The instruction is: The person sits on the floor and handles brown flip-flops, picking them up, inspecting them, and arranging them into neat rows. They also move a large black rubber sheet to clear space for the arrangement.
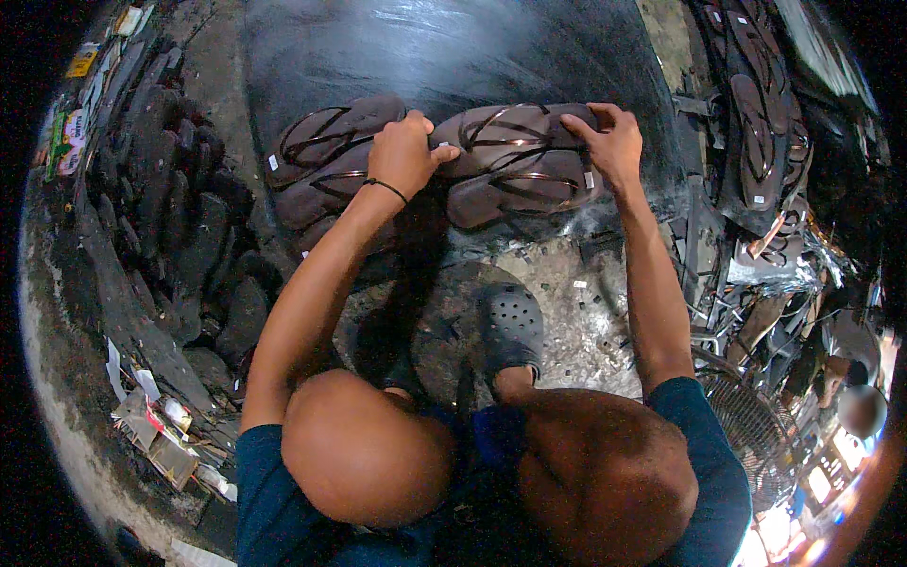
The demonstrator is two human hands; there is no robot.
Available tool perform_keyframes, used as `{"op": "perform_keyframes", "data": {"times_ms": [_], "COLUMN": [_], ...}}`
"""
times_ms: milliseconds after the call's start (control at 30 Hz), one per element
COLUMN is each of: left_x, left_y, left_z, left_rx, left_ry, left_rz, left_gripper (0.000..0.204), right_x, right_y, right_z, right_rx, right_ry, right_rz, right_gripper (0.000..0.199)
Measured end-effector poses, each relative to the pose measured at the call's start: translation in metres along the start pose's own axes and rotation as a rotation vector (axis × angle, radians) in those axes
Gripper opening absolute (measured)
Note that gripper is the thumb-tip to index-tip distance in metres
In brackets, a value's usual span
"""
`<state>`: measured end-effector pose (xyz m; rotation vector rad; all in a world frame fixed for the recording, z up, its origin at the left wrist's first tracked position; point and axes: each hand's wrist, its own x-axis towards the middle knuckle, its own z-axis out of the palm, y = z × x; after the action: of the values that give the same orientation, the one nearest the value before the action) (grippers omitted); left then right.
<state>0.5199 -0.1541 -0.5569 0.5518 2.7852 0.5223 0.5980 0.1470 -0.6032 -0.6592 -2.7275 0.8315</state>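
Note:
A pair of dark brown flip-flops (518, 192) with shiny bronze straps lies on the black work surface, one sandal beyond the other. My right hand (609, 146) pinches the right end of the far flip-flop (487, 128), thumb on top and fingers curled over the far edge. My left hand (404, 156) is closed at its left end, the thumb pointing right onto it; the fingertips are partly hidden. Left of that hand, more brown flip-flops (326, 137) lie overlapping, some partly covered by my wrist and forearm. Small white labels show on several sandals.
Dark sole-shaped pieces (165, 217) are heaped along the left. More flip-flops (756, 142) are stacked at the far right, above a tangle of scraps. A fan (751, 416) stands at the lower right. My foot in a grey clog (513, 326) rests below the black surface (453, 57).

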Motion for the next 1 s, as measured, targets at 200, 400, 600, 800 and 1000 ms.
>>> {"op": "perform_keyframes", "data": {"times_ms": [200,400,600,800,1000], "left_x": [-0.018,-0.163,-0.313,-0.324,-0.325], "left_y": [-0.004,-0.036,-0.203,-0.252,-0.256], "left_z": [-0.012,-0.046,-0.093,-0.116,-0.144], "left_rx": [0.216,-0.164,0.243,0.155,-0.124], "left_ry": [0.267,0.300,0.144,-0.003,0.337], "left_rz": [0.247,0.325,-0.543,-0.410,-0.242], "left_gripper": [0.027,0.057,0.104,0.103,0.101], "right_x": [0.008,-0.042,-0.100,-0.142,-0.165], "right_y": [-0.031,-0.047,-0.172,-0.242,-0.240], "right_z": [-0.010,0.003,0.043,0.046,0.049], "right_rx": [-0.254,0.040,0.325,0.349,0.373], "right_ry": [-0.052,0.034,-0.225,-0.532,-0.667], "right_rz": [-0.189,-0.169,-0.517,-0.690,-0.680], "right_gripper": [0.077,0.043,0.031,0.031,0.042]}}
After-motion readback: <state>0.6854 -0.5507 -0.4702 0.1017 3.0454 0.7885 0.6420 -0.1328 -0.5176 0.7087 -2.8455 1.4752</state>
